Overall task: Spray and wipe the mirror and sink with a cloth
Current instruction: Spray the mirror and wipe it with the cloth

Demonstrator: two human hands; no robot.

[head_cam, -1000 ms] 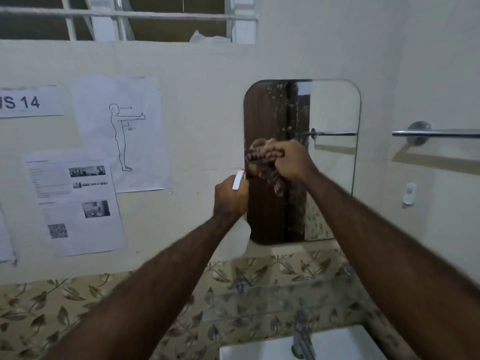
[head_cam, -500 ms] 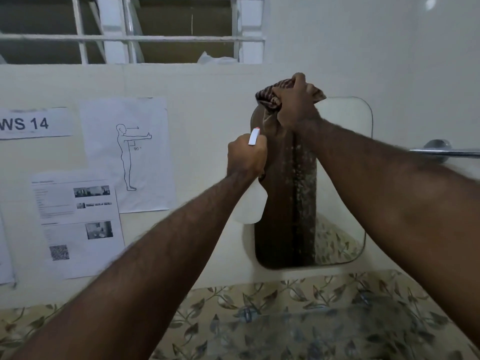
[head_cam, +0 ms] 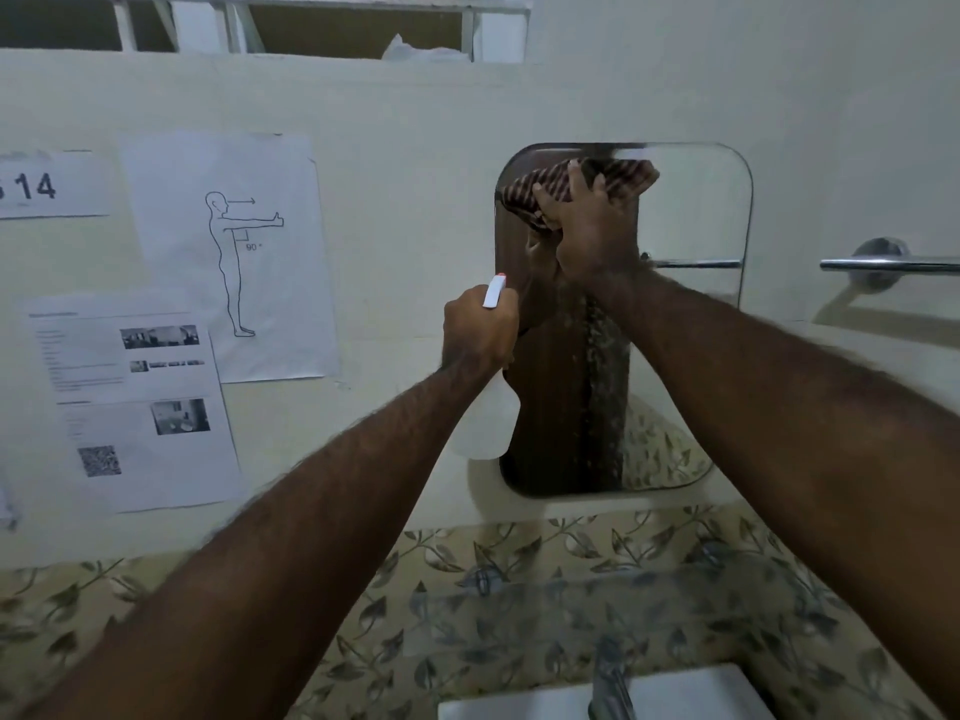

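A rounded rectangular mirror point(head_cam: 691, 324) hangs on the cream wall, with wet spray streaks down its middle. My right hand point(head_cam: 587, 226) presses a brown striped cloth point(head_cam: 524, 192) flat against the mirror's top left corner. My left hand point(head_cam: 478, 335) grips a white spray bottle point(head_cam: 488, 423) by the neck, just left of the mirror's edge, its nozzle pointing up. The white sink point(head_cam: 675, 693) and its metal tap point(head_cam: 610, 683) show at the bottom edge.
Printed paper sheets point(head_cam: 223, 252) are taped to the wall at the left. A chrome towel bar point(head_cam: 893, 263) sticks out at the right. Leaf-patterned tiles point(head_cam: 519, 589) run above the sink. A barred window opening point(head_cam: 311, 23) lies at the top.
My right hand with the cloth rose from the mirror's middle to its top edge, then slid slightly down onto the glass. My left hand keeps the bottle beside the mirror.
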